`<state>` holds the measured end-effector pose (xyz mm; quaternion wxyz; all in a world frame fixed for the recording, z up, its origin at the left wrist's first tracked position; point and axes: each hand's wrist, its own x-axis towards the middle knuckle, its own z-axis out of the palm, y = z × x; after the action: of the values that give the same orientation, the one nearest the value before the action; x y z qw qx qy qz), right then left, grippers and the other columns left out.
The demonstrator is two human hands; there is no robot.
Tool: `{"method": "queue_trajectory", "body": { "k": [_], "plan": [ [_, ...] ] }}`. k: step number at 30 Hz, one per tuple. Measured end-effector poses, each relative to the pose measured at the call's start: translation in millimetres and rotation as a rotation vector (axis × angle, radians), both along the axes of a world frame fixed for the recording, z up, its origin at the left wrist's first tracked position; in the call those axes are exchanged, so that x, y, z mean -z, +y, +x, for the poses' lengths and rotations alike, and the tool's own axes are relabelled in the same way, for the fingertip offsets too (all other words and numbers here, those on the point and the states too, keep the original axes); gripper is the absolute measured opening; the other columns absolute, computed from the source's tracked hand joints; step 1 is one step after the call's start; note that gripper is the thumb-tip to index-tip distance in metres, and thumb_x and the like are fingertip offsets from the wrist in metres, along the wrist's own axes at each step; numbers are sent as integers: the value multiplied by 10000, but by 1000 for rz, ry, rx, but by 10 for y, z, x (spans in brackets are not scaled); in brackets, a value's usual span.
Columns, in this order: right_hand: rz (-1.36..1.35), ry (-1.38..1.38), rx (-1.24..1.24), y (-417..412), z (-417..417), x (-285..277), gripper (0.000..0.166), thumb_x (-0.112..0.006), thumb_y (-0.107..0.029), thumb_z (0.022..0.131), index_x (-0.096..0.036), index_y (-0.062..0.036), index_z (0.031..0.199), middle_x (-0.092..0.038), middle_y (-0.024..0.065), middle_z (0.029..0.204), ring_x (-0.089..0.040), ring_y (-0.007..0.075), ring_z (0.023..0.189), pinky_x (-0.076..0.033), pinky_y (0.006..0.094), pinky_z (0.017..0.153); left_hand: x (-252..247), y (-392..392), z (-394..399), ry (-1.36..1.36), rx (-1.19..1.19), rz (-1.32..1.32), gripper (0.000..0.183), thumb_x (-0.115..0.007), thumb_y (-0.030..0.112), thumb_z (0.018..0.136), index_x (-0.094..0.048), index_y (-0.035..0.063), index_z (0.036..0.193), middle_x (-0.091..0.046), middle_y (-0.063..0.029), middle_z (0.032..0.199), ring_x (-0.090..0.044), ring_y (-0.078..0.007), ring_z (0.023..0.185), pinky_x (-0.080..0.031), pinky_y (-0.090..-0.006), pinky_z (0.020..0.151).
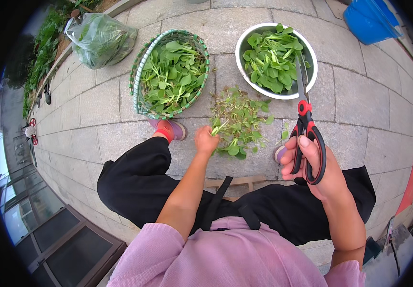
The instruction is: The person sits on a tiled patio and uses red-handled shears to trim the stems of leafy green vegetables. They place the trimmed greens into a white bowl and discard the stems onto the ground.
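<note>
My left hand (206, 140) is closed around a leafy green stem with a pale cut-looking end (219, 128), over a loose pile of green leaves and root trimmings (240, 118) on the paving. In my right hand (315, 161) are scissors with red and black handles (304, 107); the blades are slightly apart and point away from me, seen over the right side of a metal bowl (240, 71). Leafy greens (276, 59) fill much of that bowl. A woven basket with green edging (206, 77), left of the bowl, holds more greens with roots (174, 75).
A clear plastic bag of greens (102, 41) stands at the upper left, near a planted bed (43, 61). A blue bucket (369, 21) is at the upper right. Part of a wooden stool (235, 182) shows between my legs. Stone paving (353, 93) surrounds everything.
</note>
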<state>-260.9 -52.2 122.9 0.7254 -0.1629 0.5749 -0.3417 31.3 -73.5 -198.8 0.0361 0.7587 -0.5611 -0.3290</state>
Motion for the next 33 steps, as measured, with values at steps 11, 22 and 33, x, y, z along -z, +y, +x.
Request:
{"method": "queue_trajectory", "body": {
  "k": [11,22,33],
  "plan": [
    [-376,757,-749,322,72,522,578,-632,-557,813,-584,18,845,-605,171,701,-632,314,695,-474,408,649,-1104,174,27,1317,-650,177,329,-563,133,908,-459,75,1214,-572,-45,791,-542,-139,630,-509,-362,647],
    [-353,813,-1047,535,139,638,704,-590,-649,781,-584,44,908,-640,243,818,-632,401,800,-478,443,722,-1785,455,-203,1490,-571,359,377,-575,229,932,-453,114,1269,-561,-38,786,-543,-135,625,-504,-343,652],
    [-390,863,-1100,476,31,790,660,-609,-622,785,-623,38,775,-623,249,732,-624,410,746,-475,451,688,-1493,521,-424,1135,-158,368,301,-669,159,863,-560,58,1125,-551,17,760,-501,-92,652,-428,-261,619]
  ]
}}
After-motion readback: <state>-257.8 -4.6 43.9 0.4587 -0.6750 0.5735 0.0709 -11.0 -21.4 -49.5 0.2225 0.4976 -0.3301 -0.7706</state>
